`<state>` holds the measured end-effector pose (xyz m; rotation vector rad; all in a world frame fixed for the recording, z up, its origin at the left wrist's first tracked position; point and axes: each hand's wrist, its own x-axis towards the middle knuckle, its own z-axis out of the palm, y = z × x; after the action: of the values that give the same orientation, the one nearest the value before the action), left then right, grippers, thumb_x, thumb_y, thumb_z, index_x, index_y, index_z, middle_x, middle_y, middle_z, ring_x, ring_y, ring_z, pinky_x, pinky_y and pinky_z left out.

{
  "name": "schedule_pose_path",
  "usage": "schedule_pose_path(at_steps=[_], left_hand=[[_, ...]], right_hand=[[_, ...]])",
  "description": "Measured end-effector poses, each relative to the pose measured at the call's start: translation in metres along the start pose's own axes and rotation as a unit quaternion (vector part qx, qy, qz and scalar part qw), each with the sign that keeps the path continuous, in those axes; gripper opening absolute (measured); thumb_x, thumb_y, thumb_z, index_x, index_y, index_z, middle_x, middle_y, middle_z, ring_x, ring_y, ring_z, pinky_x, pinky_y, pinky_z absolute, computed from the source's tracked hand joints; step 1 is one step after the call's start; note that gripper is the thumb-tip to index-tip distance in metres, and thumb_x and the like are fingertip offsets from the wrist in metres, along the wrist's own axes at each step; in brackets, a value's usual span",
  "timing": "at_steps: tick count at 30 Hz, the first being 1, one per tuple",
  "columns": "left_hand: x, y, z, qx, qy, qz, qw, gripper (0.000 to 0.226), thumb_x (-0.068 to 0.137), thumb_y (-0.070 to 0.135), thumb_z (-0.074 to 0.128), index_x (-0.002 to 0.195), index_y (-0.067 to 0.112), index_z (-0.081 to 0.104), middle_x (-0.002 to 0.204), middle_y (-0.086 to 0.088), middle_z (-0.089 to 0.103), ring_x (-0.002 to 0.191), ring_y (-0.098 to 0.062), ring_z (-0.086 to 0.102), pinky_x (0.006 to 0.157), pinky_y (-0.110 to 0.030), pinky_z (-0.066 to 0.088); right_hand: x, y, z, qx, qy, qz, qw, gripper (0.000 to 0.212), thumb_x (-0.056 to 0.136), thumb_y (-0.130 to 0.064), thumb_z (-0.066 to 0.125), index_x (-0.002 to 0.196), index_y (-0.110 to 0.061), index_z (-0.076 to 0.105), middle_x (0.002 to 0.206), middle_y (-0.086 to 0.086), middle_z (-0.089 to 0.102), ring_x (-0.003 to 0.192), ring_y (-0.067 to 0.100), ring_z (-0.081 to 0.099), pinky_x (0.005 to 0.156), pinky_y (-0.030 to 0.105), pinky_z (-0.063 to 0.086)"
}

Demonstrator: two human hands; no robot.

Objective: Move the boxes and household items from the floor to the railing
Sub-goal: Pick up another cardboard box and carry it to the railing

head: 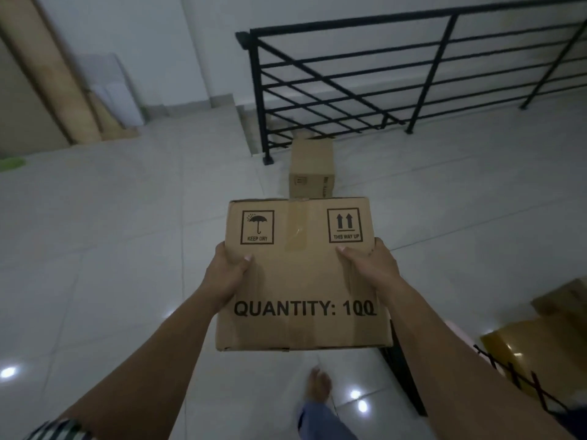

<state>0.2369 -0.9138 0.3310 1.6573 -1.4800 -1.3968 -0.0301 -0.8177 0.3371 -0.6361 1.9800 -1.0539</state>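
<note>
Beyond held box (301, 274): floor box (311, 168), railing (261, 100).

One view only, taken from head height on the person, wide-angle, with straight lines bowed toward the edges. The lens is pitched forward and steeply down. Nearest to it, at frame centre and seen from above, is the printed brown cardboard box (301, 281), held by the left hand (227, 271) and right hand (368, 265); both forearms enter from the bottom corners. A bare foot (317, 387) is caught almost straight below, near the bottom edge. The pale glossy tiled floor (111, 233) is seen running away to the black metal railing (349, 74) at upper right, well apart from the lens, with a smaller brown carton (311, 169) at its foot. The white wall (143, 33) is taken in along the top.
</note>
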Motion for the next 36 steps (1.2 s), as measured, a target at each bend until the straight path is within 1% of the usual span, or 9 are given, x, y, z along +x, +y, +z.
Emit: schedule_pose_path(at_steps=[5, 10, 12, 15, 18, 22, 26, 30, 36], left_hand=[[0.102, 0.061, 0.054, 0.007, -0.039, 0.012, 0.999, 0.056, 0.097, 0.026, 0.061, 0.144, 0.015, 0.033, 0.127, -0.005, 0.054, 0.111, -0.025, 0.056, 0.086, -0.040, 0.051], [0.196, 0.114, 0.095, 0.000, -0.058, 0.021, 0.998, 0.056, 0.097, 0.027, 0.061, 0.144, 0.015, 0.034, 0.128, -0.004, 0.056, 0.115, -0.025, 0.057, 0.096, -0.044, 0.051], [0.235, 0.134, 0.112, -0.002, -0.069, 0.027, 0.997, 0.054, 0.097, 0.025, 0.061, 0.143, 0.015, 0.035, 0.126, -0.003, 0.056, 0.115, -0.025, 0.057, 0.096, -0.044, 0.051], [0.300, 0.166, 0.140, 0.007, -0.093, 0.031, 0.995, 0.052, 0.097, 0.024, 0.061, 0.142, 0.015, 0.036, 0.126, -0.004, 0.057, 0.114, -0.026, 0.058, 0.092, -0.042, 0.052], [0.369, 0.198, 0.171, 0.016, -0.128, 0.055, 0.990, 0.054, 0.097, 0.026, 0.061, 0.144, 0.016, 0.035, 0.130, -0.005, 0.057, 0.115, -0.026, 0.058, 0.096, -0.046, 0.052], [0.442, 0.244, 0.205, 0.040, -0.165, 0.055, 0.984, 0.060, 0.093, 0.034, 0.065, 0.144, 0.027, 0.034, 0.131, -0.001, 0.057, 0.118, -0.027, 0.058, 0.100, -0.053, 0.049], [0.516, 0.285, 0.244, 0.068, -0.190, 0.071, 0.977, 0.069, 0.071, 0.059, 0.070, 0.132, 0.041, 0.043, 0.124, 0.006, 0.063, 0.116, -0.026, 0.059, 0.099, -0.054, 0.050], [0.560, 0.331, 0.297, 0.053, -0.222, 0.074, 0.971, 0.058, 0.087, 0.038, 0.071, 0.138, 0.033, 0.043, 0.124, 0.004, 0.062, 0.111, -0.022, 0.061, 0.096, -0.053, 0.052], [0.632, 0.376, 0.391, 0.047, -0.236, 0.072, 0.968, 0.056, 0.086, 0.037, 0.072, 0.136, 0.028, 0.047, 0.118, 0.005, 0.065, 0.105, -0.017, 0.064, 0.091, -0.045, 0.055]], right_hand=[[0.103, -0.038, -0.025, 0.003, 0.035, 0.027, 0.999, 0.061, 0.083, -0.050, 0.076, 0.132, -0.025, 0.049, 0.111, -0.008, 0.056, 0.101, 0.017, 0.053, 0.088, 0.035, 0.046], [0.199, -0.079, -0.046, -0.004, 0.061, 0.026, 0.998, 0.068, 0.080, -0.054, 0.076, 0.135, -0.025, 0.049, 0.116, -0.005, 0.058, 0.105, 0.020, 0.055, 0.098, 0.042, 0.050], [0.235, -0.094, -0.052, 0.002, 0.074, 0.028, 0.997, 0.067, 0.081, -0.053, 0.076, 0.135, -0.025, 0.049, 0.116, -0.005, 0.058, 0.104, 0.020, 0.055, 0.095, 0.040, 0.050], [0.290, -0.113, -0.062, 0.014, 0.096, 0.031, 0.995, 0.061, 0.084, -0.051, 0.075, 0.132, -0.025, 0.048, 0.108, -0.008, 0.054, 0.097, 0.016, 0.052, 0.081, 0.031, 0.045], [0.344, -0.133, -0.072, 0.024, 0.133, 0.033, 0.990, 0.063, 0.083, -0.052, 0.074, 0.133, -0.023, 0.048, 0.108, -0.007, 0.055, 0.099, 0.018, 0.054, 0.083, 0.033, 0.046], [0.412, -0.159, -0.086, 0.028, 0.179, 0.059, 0.982, 0.062, 0.084, -0.056, 0.072, 0.132, -0.023, 0.051, 0.114, -0.004, 0.058, 0.101, 0.020, 0.055, 0.088, 0.036, 0.049], [0.470, -0.182, -0.105, 0.040, 0.219, 0.076, 0.972, 0.062, 0.084, -0.058, 0.070, 0.132, -0.023, 0.051, 0.115, -0.003, 0.059, 0.102, 0.021, 0.056, 0.092, 0.039, 0.050], [0.530, -0.197, -0.134, 0.055, 0.257, 0.087, 0.961, 0.062, 0.084, -0.060, 0.068, 0.133, -0.025, 0.050, 0.113, -0.004, 0.059, 0.102, 0.021, 0.057, 0.096, 0.043, 0.051], [0.641, -0.205, -0.190, 0.046, 0.272, 0.091, 0.957, 0.066, 0.082, -0.066, 0.065, 0.133, -0.026, 0.049, 0.115, -0.003, 0.061, 0.104, 0.023, 0.059, 0.097, 0.048, 0.052]])
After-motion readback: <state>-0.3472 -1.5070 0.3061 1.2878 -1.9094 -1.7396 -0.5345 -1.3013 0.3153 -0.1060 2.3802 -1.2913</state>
